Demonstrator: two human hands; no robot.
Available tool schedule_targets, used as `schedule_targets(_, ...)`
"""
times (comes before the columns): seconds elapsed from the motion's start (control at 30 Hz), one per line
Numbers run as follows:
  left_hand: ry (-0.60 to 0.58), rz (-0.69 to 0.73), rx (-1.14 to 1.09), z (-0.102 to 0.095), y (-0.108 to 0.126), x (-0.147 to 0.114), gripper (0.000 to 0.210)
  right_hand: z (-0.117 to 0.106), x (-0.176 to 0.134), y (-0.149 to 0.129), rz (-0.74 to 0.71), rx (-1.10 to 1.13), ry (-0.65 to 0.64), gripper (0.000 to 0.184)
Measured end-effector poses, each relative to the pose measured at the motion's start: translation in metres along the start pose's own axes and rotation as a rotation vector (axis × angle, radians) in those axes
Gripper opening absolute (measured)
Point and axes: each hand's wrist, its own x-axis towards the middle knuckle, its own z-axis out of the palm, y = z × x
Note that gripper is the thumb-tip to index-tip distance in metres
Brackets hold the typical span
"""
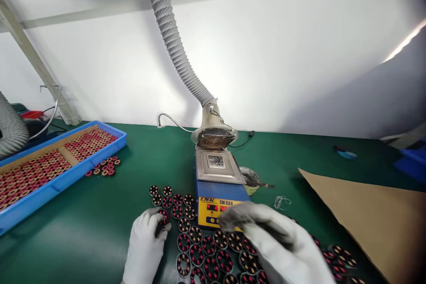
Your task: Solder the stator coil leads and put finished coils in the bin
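My left hand, in a white glove, is closed with thumb and fingertips around a small round part with a ring of red segments, at the left edge of the group. My right hand, also gloved and with darkened fingertips, hovers in front of the blue and yellow CM 558 heating unit. Its fingers are pinched together, and whatever they may hold is hidden. Several similar round parts, with red or tan segments in dark rings, lie loosely grouped between and below my hands.
A blue tray of small red and tan rings stands left, with several loose rings beside it. A fume hood on a flexible duct overhangs the unit. A small bowl stands behind right; brown cardboard lies right.
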Motion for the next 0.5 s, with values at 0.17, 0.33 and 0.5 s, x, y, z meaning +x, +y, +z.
schedule_targets(0.17, 0.386, 0.305, -0.247, -0.051, 0.051, 0.031, 0.016, 0.023, 0.014, 0.009, 0.066, 0.269, -0.264, 0.042)
schedule_targets(0.33, 0.494, 0.479, -0.264, -0.082, 0.114, 0.061, 0.017, 0.026, 0.010, 0.000, -0.060, 0.622, -0.191, 0.046)
schedule_targets(0.5, 0.495, 0.371, -0.303, -0.074, 0.136, 0.070, 0.061, -0.004, 0.013, -0.004, -0.193, 0.448, -0.075, 0.044)
